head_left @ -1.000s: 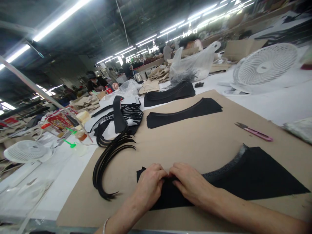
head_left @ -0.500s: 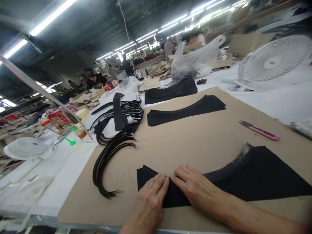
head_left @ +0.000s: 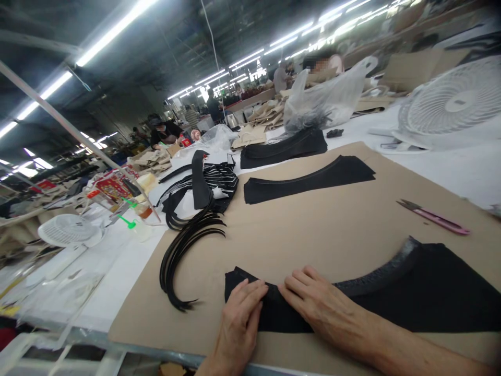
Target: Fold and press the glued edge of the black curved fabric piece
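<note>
A curved black fabric piece (head_left: 422,292) lies on a brown cardboard sheet (head_left: 313,224) at the near edge of the table. My left hand (head_left: 240,324) lies flat on its left end with the fingers stretched out. Just to the right, my right hand (head_left: 317,305) also presses flat on the cloth, fingers extended along the curved top edge. The two hands nearly touch at the fingertips. Neither hand holds anything.
A bundle of thin black curved strips (head_left: 183,250) lies left of the hands. Further back are more black fabric pieces (head_left: 309,180) and a stack of them (head_left: 284,149). Pink snips (head_left: 434,216) lie at the right. White fans (head_left: 450,107) (head_left: 68,230), a plastic bag (head_left: 329,102), other workers behind.
My fingers went from bunched over the cloth's edge to lying flat on it. The view shifted slightly left.
</note>
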{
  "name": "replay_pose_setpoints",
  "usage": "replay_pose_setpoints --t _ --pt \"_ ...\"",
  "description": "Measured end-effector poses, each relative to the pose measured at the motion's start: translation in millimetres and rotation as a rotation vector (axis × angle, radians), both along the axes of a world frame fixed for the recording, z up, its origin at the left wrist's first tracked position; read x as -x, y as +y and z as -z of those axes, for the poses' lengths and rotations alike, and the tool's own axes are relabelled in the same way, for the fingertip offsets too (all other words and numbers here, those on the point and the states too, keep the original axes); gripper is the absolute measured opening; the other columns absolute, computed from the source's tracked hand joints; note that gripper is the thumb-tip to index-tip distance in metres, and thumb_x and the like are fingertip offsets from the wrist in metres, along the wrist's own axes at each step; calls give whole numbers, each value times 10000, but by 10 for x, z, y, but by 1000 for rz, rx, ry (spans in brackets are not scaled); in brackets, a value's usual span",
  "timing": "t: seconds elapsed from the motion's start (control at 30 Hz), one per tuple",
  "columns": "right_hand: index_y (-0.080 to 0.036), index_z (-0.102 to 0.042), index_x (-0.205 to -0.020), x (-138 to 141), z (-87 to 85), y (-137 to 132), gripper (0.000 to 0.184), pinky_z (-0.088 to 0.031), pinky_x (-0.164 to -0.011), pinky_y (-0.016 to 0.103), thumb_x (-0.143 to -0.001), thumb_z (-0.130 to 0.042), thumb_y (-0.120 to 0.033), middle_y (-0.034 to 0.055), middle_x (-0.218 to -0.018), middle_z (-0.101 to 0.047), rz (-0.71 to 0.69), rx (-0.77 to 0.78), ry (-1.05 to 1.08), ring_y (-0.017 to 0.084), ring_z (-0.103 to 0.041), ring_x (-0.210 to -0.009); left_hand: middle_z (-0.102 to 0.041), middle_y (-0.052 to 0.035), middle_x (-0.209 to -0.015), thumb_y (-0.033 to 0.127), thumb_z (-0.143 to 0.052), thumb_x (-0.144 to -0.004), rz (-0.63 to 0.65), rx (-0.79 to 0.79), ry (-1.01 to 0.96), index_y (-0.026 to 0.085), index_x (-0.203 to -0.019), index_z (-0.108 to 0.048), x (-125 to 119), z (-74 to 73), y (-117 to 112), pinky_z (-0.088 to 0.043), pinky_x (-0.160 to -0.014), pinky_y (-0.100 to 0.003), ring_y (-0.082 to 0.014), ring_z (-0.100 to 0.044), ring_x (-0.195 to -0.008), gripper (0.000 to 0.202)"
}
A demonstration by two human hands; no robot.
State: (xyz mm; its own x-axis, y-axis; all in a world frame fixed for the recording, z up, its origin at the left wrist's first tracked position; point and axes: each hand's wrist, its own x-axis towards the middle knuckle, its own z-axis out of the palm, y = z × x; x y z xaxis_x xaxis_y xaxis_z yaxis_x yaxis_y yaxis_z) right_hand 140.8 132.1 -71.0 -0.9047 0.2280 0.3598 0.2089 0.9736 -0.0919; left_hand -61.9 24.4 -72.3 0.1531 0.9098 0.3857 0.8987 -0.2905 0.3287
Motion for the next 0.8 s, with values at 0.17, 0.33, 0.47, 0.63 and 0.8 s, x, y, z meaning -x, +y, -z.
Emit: replay_pose_setpoints --t 0.17,0.33,0.47,0.63,0.8 --pt "-150 -596 -930 5 -24 15 192 -343 -760 365 -828 -514 -10 43 -844 -556 -8 -17 -7 199 -479 -768 -648 -65 -1094 112 -443 -917 -254 -9 -168 227 -1115 -636 56 -102 75 -532 -899 -340 -182 -612 -1044 300" --pt "-149 -597 -948 18 -24 18 182 -334 -765 369 -845 -522 -19 37 -852 -560 -8 -31 12 198 -482 -778 -657 -75 -1060 83 -380 -926 -50 64 -2 209 -1189 -611 97 -37 85 -496 -908 -395 -200 -588 -992 372" --pt "-157 -595 -971 21 -45 30 161 -342 -765 379 -865 -525 -57 41 -866 -567 -12 1 -53 207 -493 -793 -611 -103 -1218 63 -365 -911 24 87 139 187 -1327 -512 104 -11 31 -429 -988 -469 -239 -536 -1112 458" --pt "-207 -568 -983 -61 -191 127 142 -350 -827 399 -856 -583 -145 27 -918 -581 114 260 -85 213 -530 -858 -659 -67 -1030 101 -391 -924 -90 172 -69 194 -1037 -642 78 -143 71 -471 -912 -391 -203 -580 -1002 291" --pt "-194 -558 -1009 -179 -328 171 229 -342 -910 466 -808 -665 -204 51 -980 -598 188 381 -147 250 -547 -930 -642 -60 -1003 136 -425 -922 -218 184 -186 210 -1088 -635 22 -154 118 -488 -873 -373 -195 -587 -972 278"
